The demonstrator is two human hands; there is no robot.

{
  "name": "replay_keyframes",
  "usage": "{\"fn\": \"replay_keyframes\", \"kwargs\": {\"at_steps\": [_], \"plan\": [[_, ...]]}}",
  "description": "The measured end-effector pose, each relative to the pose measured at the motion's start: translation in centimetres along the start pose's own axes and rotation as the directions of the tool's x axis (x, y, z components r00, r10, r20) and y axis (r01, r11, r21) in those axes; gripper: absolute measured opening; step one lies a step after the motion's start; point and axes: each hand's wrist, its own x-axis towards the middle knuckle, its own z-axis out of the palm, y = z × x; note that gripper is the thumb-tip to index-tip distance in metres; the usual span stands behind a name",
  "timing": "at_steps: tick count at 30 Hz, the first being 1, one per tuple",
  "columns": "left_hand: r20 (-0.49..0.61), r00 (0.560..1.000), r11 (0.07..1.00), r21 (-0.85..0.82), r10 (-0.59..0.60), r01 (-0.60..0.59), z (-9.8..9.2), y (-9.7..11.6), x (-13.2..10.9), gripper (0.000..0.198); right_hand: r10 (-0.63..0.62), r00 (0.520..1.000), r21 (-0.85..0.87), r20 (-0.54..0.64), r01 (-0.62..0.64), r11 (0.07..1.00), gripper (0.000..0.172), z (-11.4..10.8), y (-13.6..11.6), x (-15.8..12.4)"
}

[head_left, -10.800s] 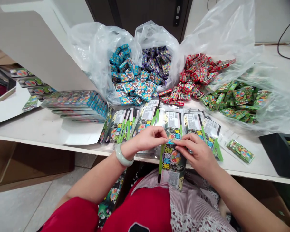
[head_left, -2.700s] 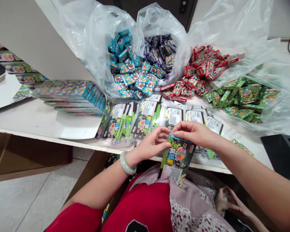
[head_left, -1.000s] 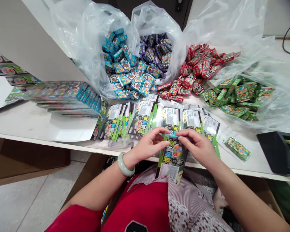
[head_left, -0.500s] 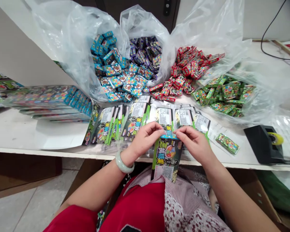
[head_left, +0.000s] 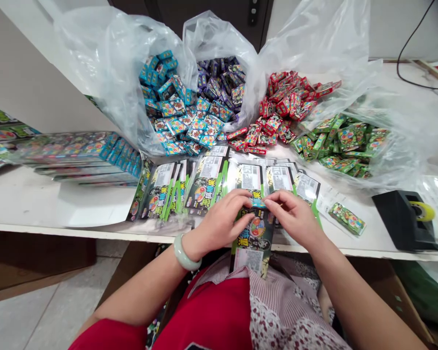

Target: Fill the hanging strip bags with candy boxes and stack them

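My left hand (head_left: 222, 219) and my right hand (head_left: 291, 217) pinch the top of a black-and-green candy display card (head_left: 253, 238) from both sides, with the card hanging down over the table's front edge. A small blue candy box (head_left: 257, 199) sits at the card's top, between my fingertips, and is partly hidden by them. A pale green bangle (head_left: 184, 253) circles my left wrist. Just beyond my hands, rows of similar cards (head_left: 206, 187) overlap on the table.
Open plastic bags hold loose blue (head_left: 168, 109), purple (head_left: 219, 82), red (head_left: 281, 104) and green (head_left: 339, 146) candy boxes along the back. A stack of cards (head_left: 83, 158) lies at left. A black tape dispenser (head_left: 405, 218) and a green packet (head_left: 346, 218) lie at right.
My hands have shifted slightly lower on the card, and my left hand now lies closer over its left edge. The whole view has also shifted slightly.
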Motion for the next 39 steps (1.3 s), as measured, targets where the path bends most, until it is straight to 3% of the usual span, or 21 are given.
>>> {"fn": "replay_keyframes", "kwargs": {"at_steps": [9, 16, 22, 29, 39], "plan": [[0.015, 1.0, 0.994, 0.105, 0.013, -0.014, 0.3, 0.2, 0.1, 0.013, 0.02, 1.0, -0.021, -0.011, -0.021, 1.0, 0.022, 0.0, -0.2, 0.1], [0.042, 0.999, 0.995, 0.097, -0.034, 0.029, 0.3, 0.5, 0.6, 0.017, 0.021, 1.0, -0.031, -0.021, -0.022, 0.999, 0.023, 0.0, 0.1, 0.2], [0.012, 1.0, 0.994, 0.107, 0.022, -0.023, 0.5, 0.3, 0.3, 0.016, 0.032, 0.999, -0.009, -0.022, -0.032, 0.999, 0.024, -0.1, 0.3, 0.2], [0.034, 0.999, 0.99, 0.143, -0.009, 0.004, 0.7, 0.2, 0.1, 0.015, 0.041, 0.999, -0.019, -0.021, -0.041, 0.999, 0.025, 0.1, 0.8, 0.3], [0.04, 0.998, 0.992, 0.124, -0.042, 0.037, 0.7, 0.0, 0.3, 0.018, 0.053, 0.998, 0.068, -0.029, -0.051, 0.996, 0.024, 0.3, 1.4, 0.3]]}}
